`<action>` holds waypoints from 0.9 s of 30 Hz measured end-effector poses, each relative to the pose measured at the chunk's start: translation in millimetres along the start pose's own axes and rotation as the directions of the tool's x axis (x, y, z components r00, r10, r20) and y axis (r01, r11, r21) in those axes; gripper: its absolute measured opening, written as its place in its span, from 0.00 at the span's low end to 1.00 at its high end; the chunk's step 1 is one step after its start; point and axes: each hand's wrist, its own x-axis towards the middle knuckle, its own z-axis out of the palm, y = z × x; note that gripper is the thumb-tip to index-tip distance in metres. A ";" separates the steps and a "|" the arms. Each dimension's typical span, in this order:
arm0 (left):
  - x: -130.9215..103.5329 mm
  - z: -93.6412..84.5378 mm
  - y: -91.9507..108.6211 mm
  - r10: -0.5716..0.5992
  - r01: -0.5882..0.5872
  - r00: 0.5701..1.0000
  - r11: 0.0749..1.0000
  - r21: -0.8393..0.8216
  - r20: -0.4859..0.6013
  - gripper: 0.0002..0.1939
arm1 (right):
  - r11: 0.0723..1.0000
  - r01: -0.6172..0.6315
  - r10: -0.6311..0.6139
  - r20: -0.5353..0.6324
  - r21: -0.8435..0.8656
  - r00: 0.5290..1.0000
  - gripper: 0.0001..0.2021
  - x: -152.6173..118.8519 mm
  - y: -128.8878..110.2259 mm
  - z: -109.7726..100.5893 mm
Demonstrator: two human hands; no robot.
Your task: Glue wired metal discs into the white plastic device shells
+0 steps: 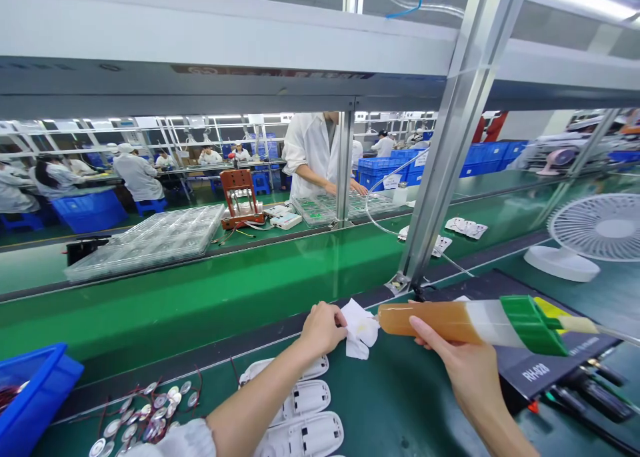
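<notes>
L hand (323, 328) pinches tissue (359, 331); R hand (465, 370) grips syringe (445, 320), most R fingers hidden behind.

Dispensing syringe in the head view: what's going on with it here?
The right hand holds the amber-filled dispensing syringe roughly level, its tip at the white tissue pinched by the left hand. The tissue has a faint yellowish spot. White plastic housings lie lined up below, beside a pile of wired metal discs.
</notes>
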 end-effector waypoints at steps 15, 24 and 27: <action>5.9 -33.4 42.7 0.067 -0.098 0.994 0.911 -0.402 -0.092 0.02 | 0.962 0.201 -0.173 -0.154 0.185 0.973 0.29 7.2 -13.4 -19.2; 11.0 -17.0 22.2 0.032 -0.043 0.999 0.955 -0.295 -0.042 0.04 | 0.932 0.224 -0.160 -0.231 0.284 0.960 0.28 8.9 -24.6 -30.0; 10.5 -12.3 9.2 0.060 -0.061 0.998 0.977 -0.202 -0.012 0.03 | 0.958 0.168 -0.127 -0.181 0.234 0.975 0.28 6.7 -16.6 -25.1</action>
